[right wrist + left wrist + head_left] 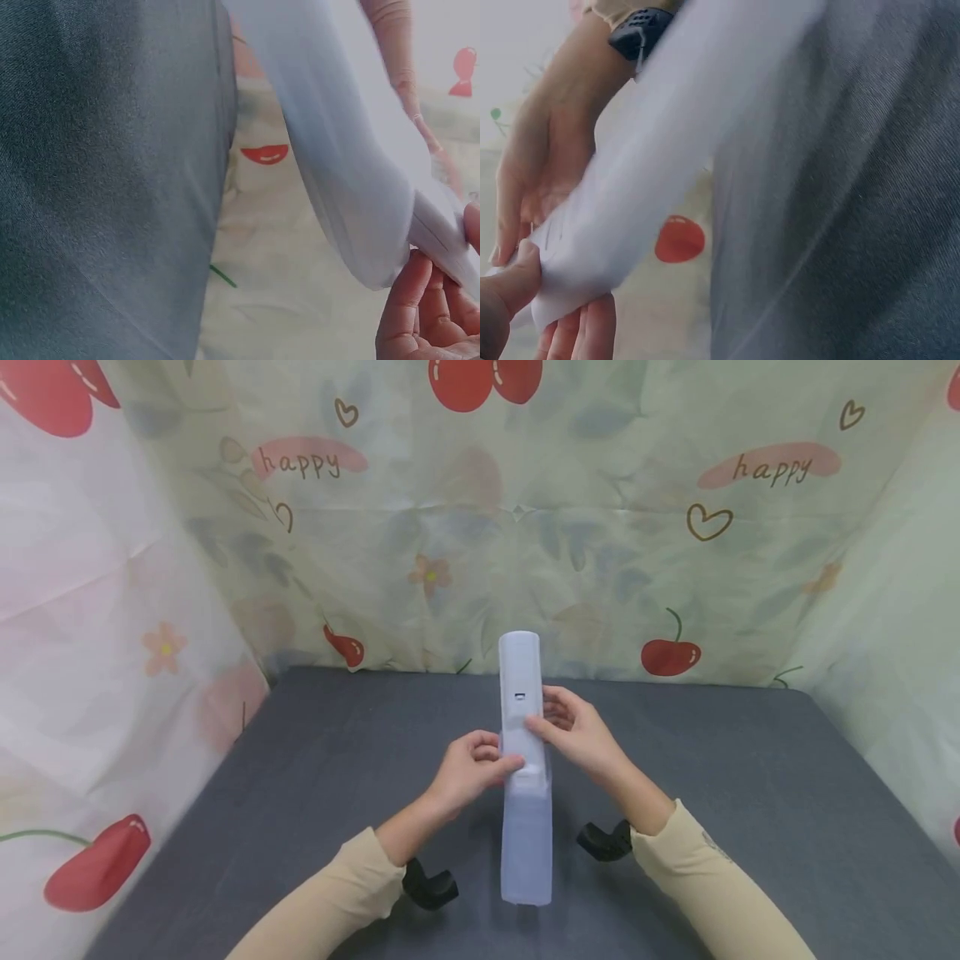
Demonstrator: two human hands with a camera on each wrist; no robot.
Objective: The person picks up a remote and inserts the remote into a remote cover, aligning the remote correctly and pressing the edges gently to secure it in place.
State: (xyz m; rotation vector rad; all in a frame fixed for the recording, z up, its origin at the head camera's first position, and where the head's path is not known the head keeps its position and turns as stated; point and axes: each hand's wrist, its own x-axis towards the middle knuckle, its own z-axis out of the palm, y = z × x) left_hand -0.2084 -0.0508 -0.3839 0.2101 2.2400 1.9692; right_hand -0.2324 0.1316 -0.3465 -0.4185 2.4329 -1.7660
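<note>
Head | left grip, right grip on white device | table sides well apart

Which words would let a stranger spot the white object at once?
Find the dark grey table. Over its middle, the left hand and right hand hold one long white object. Its pale colour sets it apart from the short black pieces nearby.

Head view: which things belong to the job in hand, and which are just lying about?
Part of the job:
long white object
left hand, gripping it
right hand, gripping it

Just around it:
dark table
cherry-print cloth
black wrist pieces
</note>
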